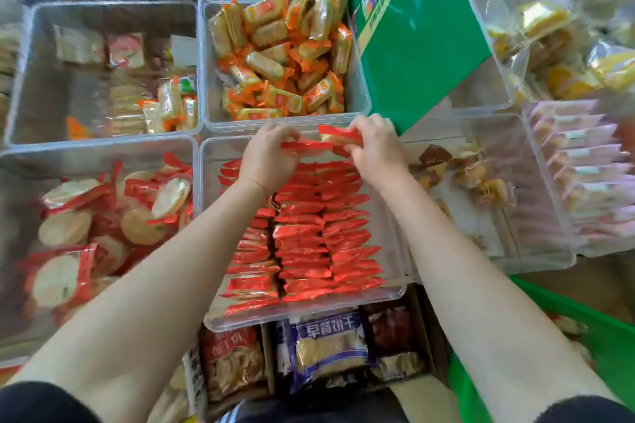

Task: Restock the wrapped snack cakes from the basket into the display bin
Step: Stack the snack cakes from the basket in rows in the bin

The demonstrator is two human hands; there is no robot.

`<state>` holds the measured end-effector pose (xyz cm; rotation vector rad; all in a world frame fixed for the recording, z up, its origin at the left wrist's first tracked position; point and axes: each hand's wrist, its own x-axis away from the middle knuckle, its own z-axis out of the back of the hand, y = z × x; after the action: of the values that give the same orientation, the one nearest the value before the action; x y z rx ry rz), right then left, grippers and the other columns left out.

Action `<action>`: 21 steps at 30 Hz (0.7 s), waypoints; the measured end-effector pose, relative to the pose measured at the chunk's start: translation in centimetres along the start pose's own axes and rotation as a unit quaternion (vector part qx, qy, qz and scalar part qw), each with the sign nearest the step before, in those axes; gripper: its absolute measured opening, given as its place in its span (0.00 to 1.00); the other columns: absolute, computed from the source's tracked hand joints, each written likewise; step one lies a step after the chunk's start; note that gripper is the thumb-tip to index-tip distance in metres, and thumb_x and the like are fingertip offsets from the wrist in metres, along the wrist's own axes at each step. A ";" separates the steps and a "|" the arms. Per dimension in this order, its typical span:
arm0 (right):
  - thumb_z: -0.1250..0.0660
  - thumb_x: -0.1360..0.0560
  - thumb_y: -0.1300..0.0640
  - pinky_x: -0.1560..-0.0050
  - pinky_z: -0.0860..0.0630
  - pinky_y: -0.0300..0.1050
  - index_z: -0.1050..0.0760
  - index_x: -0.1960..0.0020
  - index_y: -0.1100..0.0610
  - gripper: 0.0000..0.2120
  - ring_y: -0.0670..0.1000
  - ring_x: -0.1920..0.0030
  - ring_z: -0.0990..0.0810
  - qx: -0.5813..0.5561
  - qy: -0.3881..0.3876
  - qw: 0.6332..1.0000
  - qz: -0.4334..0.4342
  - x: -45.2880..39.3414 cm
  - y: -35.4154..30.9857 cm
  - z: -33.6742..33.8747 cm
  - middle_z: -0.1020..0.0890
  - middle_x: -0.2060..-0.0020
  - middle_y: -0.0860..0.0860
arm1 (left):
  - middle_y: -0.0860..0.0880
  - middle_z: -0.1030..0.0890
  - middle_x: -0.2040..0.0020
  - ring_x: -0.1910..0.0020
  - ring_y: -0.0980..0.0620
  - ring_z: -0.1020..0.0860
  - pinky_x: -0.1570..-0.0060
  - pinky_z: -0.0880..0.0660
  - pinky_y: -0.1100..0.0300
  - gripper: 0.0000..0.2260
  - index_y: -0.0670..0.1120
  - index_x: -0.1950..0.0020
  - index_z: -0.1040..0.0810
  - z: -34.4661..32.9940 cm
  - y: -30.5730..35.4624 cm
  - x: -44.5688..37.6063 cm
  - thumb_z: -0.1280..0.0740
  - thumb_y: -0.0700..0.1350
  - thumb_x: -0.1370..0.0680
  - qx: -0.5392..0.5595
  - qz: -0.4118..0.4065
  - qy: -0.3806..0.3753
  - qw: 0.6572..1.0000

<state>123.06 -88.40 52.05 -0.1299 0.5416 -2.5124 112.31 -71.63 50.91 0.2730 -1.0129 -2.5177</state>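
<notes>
A clear plastic display bin (309, 311) in front of me holds several red-wrapped snack cakes (302, 233) stacked in rows. Over its far end, my left hand (269, 156) pinches a red-wrapped cake (305, 145). My right hand (376, 144) grips another red-wrapped cake (338, 134), and the two cakes touch between the hands. A green basket (591, 330) sits at the lower right, mostly behind my right forearm; its contents are barely visible.
Clear bins surround the display bin: round crackers in red wrappers (86, 223) on the left, orange-wrapped cakes (281, 55) behind, pink packs (584, 175) on the right. A green carton (419, 31) leans at the back right. A cardboard box of snack bags (326, 350) lies below.
</notes>
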 end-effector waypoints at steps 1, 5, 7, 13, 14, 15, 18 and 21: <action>0.32 0.26 0.59 0.53 0.26 0.53 0.25 0.47 0.58 0.08 0.58 0.46 0.28 0.049 -0.016 0.999 0.011 -0.2 -0.1 -0.5 0.25 0.49 0.56 | 0.43 0.21 0.48 0.47 0.42 0.23 0.49 0.27 0.54 0.10 0.44 0.47 0.18 -0.4 -0.5 -0.1 0.30 0.38 0.28 -0.022 -0.005 -0.016 1.000; 0.41 0.24 0.67 0.54 0.32 0.52 0.25 0.49 0.59 0.09 0.60 0.47 0.29 0.189 -0.016 0.980 0.061 0.1 -0.3 -2.0 0.26 0.50 0.57 | 0.45 0.22 0.46 0.43 0.42 0.26 0.51 0.26 0.50 0.10 0.45 0.45 0.21 -1.5 -1.5 -0.1 0.34 0.38 0.26 -0.151 -0.025 -0.047 0.987; 0.44 0.25 0.69 0.53 0.34 0.53 0.25 0.50 0.60 0.11 0.60 0.48 0.28 0.220 -0.008 0.973 0.077 0.3 -0.4 -2.4 0.26 0.50 0.59 | 0.45 0.20 0.47 0.44 0.41 0.25 0.53 0.26 0.50 0.09 0.44 0.46 0.21 -1.6 -1.6 -0.2 0.35 0.39 0.25 -0.199 -0.011 -0.047 0.979; 0.47 0.24 0.69 0.52 0.33 0.53 0.25 0.48 0.63 0.13 0.60 0.47 0.28 0.248 -0.023 0.964 0.097 0.6 -0.7 -2.5 0.26 0.49 0.59 | 0.42 0.19 0.50 0.46 0.41 0.26 0.51 0.32 0.51 0.08 0.42 0.50 0.24 -2.8 -1.3 -0.6 0.41 0.41 0.22 -0.315 -0.018 -0.080 0.945; 0.47 0.24 0.69 0.52 0.33 0.53 0.25 0.48 0.63 0.13 0.60 0.47 0.28 0.239 -0.028 0.966 0.097 0.6 -0.6 -2.4 0.26 0.48 0.59 | 0.42 0.19 0.50 0.45 0.41 0.27 0.51 0.33 0.50 0.08 0.42 0.50 0.24 -2.9 -1.4 -0.6 0.42 0.41 0.21 -0.323 -0.018 -0.086 0.942; 0.47 0.24 0.69 0.52 0.33 0.52 0.25 0.49 0.63 0.12 0.60 0.48 0.28 0.223 -0.026 0.970 0.095 0.6 -0.5 -2.3 0.26 0.49 0.59 | 0.42 0.19 0.50 0.44 0.41 0.28 0.52 0.34 0.50 0.08 0.42 0.50 0.25 -3.0 -1.6 -0.5 0.42 0.42 0.21 -0.327 -0.017 -0.090 0.940; 0.46 0.24 0.69 0.52 0.34 0.50 0.25 0.47 0.62 0.12 0.59 0.49 0.27 0.204 -0.007 0.975 0.091 0.6 0.0 -1.9 0.23 0.50 0.58 | 0.42 0.19 0.52 0.43 0.41 0.29 0.54 0.36 0.50 0.05 0.44 0.47 0.29 -2.8 -2.3 -0.5 0.42 0.41 0.21 -0.317 -0.023 -0.086 0.944; 0.46 0.23 0.68 0.50 0.34 0.52 0.24 0.47 0.62 0.13 0.60 0.46 0.27 0.261 -0.032 0.958 0.110 0.7 -0.2 -2.2 0.22 0.50 0.57 | 0.43 0.19 0.53 0.45 0.41 0.28 0.55 0.36 0.51 0.11 0.45 0.41 0.32 -2.4 -2.2 -0.6 0.43 0.38 0.23 -0.285 -0.028 -0.103 0.952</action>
<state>121.86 -87.82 50.09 0.0493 -0.1396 -2.3342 113.00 -71.41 47.71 -0.1374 -0.3048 -2.7972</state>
